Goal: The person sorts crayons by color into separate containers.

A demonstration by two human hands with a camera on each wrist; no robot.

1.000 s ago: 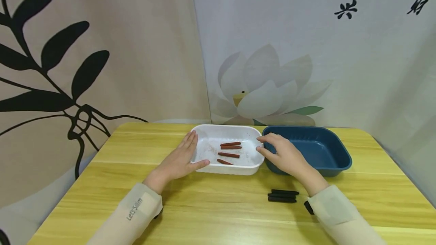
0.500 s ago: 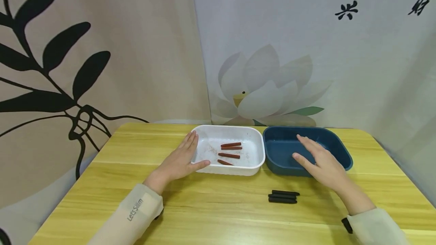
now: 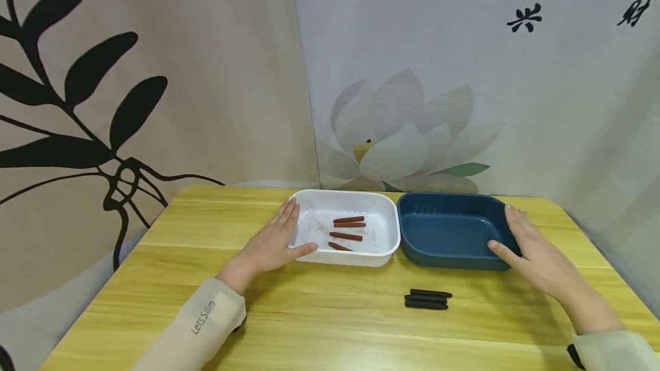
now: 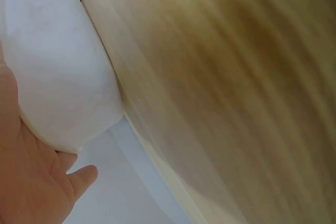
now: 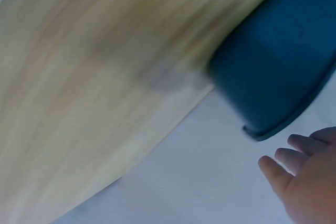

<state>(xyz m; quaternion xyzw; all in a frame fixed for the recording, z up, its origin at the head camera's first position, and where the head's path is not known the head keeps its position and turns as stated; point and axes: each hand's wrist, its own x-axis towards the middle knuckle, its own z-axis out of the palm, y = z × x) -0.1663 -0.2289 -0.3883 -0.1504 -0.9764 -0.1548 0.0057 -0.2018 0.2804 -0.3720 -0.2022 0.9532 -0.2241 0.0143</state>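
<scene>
While the right hand (image 3: 536, 251) lies with straight fingers against the outer right end of the blue tray (image 3: 454, 208), thumb at the tray's near right corner, it pinches and lifts nothing. The blue tray sits near the far edge of the tabletop (image 3: 330, 325), right of centre, with its long axis parallel to that edge; from the right hand it lies directly to the left. In the right wrist view the fingers (image 5: 302, 145) show just beside the tray's end wall, and contact cannot be confirmed there. The blue tray holds nothing visible.

The white tray (image 3: 381, 205) stands just beside the blue tray's left end, rims touching or nearly so, on the same axis. The left hand (image 3: 270, 242) rests flat and open-fingered against the white tray's left end, thumb at its near left corner, gripping nothing. Each hand is nearer its own tray.

Count: two trays; four reddish-brown sticks (image 3: 346, 236) inside the white tray, lying roughly parallel to its long axis; three black sticks (image 3: 427, 299) in a tight bundle on the tabletop, near the blue tray's near side and towards the near edge, closer to the right hand than the left.
</scene>
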